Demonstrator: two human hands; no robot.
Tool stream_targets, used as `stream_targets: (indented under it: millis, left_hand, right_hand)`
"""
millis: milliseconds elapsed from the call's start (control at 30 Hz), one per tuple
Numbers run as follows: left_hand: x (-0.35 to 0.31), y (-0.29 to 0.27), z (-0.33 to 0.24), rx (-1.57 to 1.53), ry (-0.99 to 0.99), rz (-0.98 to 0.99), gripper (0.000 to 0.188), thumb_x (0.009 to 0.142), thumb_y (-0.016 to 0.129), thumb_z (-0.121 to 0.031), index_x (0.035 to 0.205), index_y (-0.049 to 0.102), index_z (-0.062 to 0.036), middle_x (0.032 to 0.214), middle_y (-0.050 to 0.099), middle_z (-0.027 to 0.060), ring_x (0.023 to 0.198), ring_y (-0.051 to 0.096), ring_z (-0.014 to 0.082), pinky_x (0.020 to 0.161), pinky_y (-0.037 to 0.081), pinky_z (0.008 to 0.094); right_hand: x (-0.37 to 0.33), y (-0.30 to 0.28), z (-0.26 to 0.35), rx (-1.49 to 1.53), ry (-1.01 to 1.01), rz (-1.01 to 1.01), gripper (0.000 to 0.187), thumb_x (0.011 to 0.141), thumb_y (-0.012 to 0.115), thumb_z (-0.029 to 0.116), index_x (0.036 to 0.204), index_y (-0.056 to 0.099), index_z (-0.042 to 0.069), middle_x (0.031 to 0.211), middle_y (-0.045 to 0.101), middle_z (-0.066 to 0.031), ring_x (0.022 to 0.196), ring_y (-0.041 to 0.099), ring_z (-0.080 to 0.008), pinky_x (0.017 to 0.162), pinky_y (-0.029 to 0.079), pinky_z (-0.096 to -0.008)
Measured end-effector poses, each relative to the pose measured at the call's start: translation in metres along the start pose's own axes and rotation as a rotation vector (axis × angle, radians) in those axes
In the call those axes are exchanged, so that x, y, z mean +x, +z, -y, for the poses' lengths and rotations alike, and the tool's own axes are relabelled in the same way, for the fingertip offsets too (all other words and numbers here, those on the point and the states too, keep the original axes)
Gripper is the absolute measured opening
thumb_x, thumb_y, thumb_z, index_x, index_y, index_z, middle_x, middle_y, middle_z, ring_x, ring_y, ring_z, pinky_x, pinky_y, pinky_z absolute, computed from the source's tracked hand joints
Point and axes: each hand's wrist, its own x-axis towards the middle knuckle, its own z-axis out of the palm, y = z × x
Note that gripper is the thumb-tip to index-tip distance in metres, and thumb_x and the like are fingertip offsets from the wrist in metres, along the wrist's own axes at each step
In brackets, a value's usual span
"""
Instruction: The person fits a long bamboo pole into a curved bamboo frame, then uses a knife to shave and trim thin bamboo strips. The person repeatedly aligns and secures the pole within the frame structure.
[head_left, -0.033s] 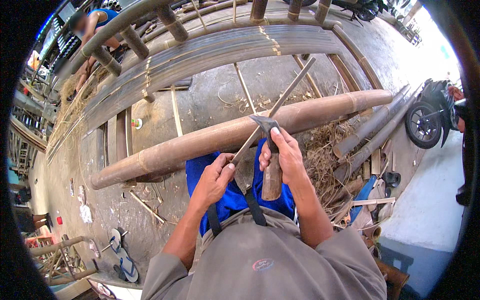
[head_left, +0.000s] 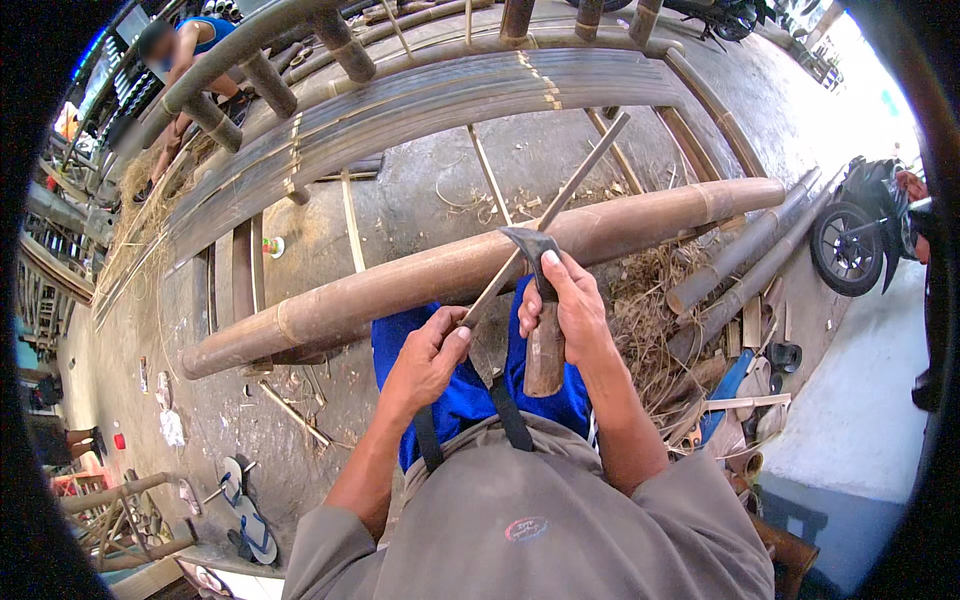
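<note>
My left hand (head_left: pixel 434 357) is closed around the lower end of a thin bamboo strip (head_left: pixel 583 172), which slants up and away to the right. In my closed right hand (head_left: pixel 571 309) is a hooked-blade knife (head_left: pixel 543 355) with a thick wooden handle. Its dark blade lies across the strip, the point turned left; the exact contact is too small to tell. Beneath the strip and blade, a thick brown bamboo pole (head_left: pixel 400 278) runs across in front of my knees.
Beyond the pole lies a slatted bamboo panel (head_left: pixel 400 105). Bamboo shavings (head_left: pixel 640 345) and dark poles (head_left: pixel 735 250) lie at right, near a motorcycle (head_left: pixel 850 240). Sandals (head_left: pixel 255 530) sit at lower left. Another person (head_left: pixel 190 55) bends at far left.
The knife and the strip have shifted very slightly upward in the picture. Both hands keep their hold.
</note>
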Motion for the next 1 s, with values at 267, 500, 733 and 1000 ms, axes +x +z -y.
stream_targets:
  millis: [267,500,733,1000]
  left_hand:
    - [-0.024,-0.008,0.016,0.206,-0.065,-0.094,0.034,0.103,0.06,-0.026,0.129,0.062,-0.0044,0.091,0.07,0.012,0.08,0.062,0.016,0.075,0.051,0.0333]
    - [-0.006,0.0,0.01,0.192,0.148,-0.128,0.036,0.106,0.055,-0.022,0.139,0.057,-0.007,0.112,0.072,0.0201,0.099,0.069,0.0213,0.087,0.052,0.0345]
    - [0.003,0.01,0.002,0.154,0.155,-0.138,0.036,0.107,0.053,-0.024,0.138,0.057,-0.0053,0.09,0.067,0.0124,0.077,0.057,0.0168,0.075,0.049,0.0335]
    - [0.023,0.007,-0.014,-0.126,-0.015,0.022,0.027,0.104,0.056,-0.02,0.123,0.063,-0.0027,0.081,0.06,0.002,0.07,0.049,0.0093,0.065,0.045,0.0273]
  right_hand:
    - [0.013,-0.006,-0.003,-0.026,-0.048,-0.049,0.032,0.108,0.047,0.036,0.111,0.057,0.006,0.064,0.058,-0.0049,0.052,0.06,-0.0171,0.049,0.054,-0.0326]
    - [-0.022,0.005,-0.029,0.002,0.209,0.006,0.035,0.108,0.046,0.036,0.107,0.058,0.003,0.061,0.058,-0.0064,0.048,0.058,-0.0198,0.047,0.05,-0.0339]
    - [-0.033,0.008,-0.034,0.091,0.256,0.067,0.038,0.108,0.048,0.039,0.102,0.058,0.003,0.06,0.054,-0.0048,0.049,0.058,-0.02,0.049,0.053,-0.0371]
    - [-0.04,0.016,-0.023,0.095,0.327,0.105,0.039,0.107,0.049,0.04,0.101,0.057,0.003,0.061,0.054,-0.0051,0.05,0.058,-0.0206,0.049,0.052,-0.0376]
